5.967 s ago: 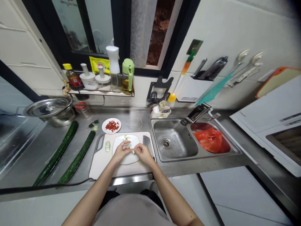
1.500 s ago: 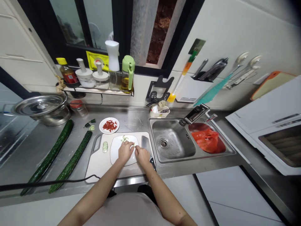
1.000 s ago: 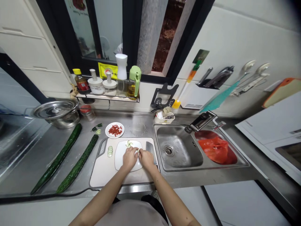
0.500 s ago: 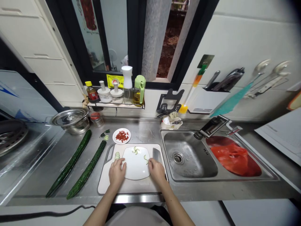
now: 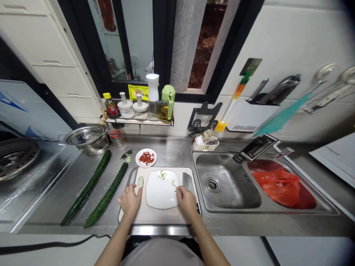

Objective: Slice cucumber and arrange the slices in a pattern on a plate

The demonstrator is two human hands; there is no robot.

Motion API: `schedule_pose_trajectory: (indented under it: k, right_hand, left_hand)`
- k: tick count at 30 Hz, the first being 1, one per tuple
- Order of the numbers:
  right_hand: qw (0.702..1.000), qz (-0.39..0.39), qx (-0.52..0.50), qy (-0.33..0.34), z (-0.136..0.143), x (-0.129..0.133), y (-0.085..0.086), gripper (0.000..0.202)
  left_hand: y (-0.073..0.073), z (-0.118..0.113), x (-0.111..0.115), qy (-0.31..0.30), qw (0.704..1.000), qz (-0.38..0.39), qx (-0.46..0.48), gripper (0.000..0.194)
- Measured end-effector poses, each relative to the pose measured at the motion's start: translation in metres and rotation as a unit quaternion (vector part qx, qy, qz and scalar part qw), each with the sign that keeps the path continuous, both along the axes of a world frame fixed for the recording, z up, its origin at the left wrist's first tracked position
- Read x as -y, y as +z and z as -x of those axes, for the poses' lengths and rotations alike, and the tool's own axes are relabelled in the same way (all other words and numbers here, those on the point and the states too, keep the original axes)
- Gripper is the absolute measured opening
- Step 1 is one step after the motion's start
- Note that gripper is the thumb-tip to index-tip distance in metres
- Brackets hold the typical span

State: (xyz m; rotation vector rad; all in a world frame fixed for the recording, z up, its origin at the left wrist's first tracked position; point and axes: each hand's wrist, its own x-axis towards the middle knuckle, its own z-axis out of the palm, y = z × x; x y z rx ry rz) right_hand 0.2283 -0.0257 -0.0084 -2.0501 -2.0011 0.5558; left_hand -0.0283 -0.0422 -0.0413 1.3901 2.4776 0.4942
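Note:
A white square plate lies on the cutting board. On the plate, a pinwheel of half-round cucumber slices sits at the top edge, and a curved cucumber slice lies at the right edge. My right hand is closed at that right edge, its fingertips pinched at the lower slice there. To the left of the plate, my left hand is over the board with thumb and fingers apart. Its tips are just below a row of cucumber rounds. A cleaver rests behind my right hand.
Two whole cucumbers lie on the steel counter at left. Behind the board is a dish of chopped red pieces, with cucumber ends beside it. The sink is at right, and a lidded pot stands back left.
My left hand has moved left, off the plate's edge, towards the cucumber rounds. My right hand stays at the plate's right edge. The whole view has shifted slightly.

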Motion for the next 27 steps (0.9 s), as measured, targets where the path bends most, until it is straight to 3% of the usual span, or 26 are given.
schedule_pose_trajectory:
  k: [9, 20, 24, 27]
  right_hand:
    - [1.0, 0.001, -0.025, 0.004, -0.001, 0.002, -0.001, 0.033]
    - [0.999, 0.012, -0.043, -0.002, -0.002, 0.004, 0.0, 0.034]
    - [0.999, 0.008, -0.052, 0.001, 0.001, 0.004, 0.001, 0.035]
    - [0.997, -0.011, -0.08, 0.006, 0.007, 0.001, 0.008, 0.036]
  left_hand:
    - [0.001, 0.0, -0.003, -0.005, 1.0, 0.014, -0.015, 0.032]
    - [0.001, -0.001, -0.002, 0.009, 0.998, -0.033, 0.06, 0.019]
    - [-0.002, 0.002, -0.006, 0.042, 0.981, -0.095, 0.166, 0.02]
    - [0.002, 0.002, -0.013, 0.049, 0.925, -0.16, 0.342, 0.027]
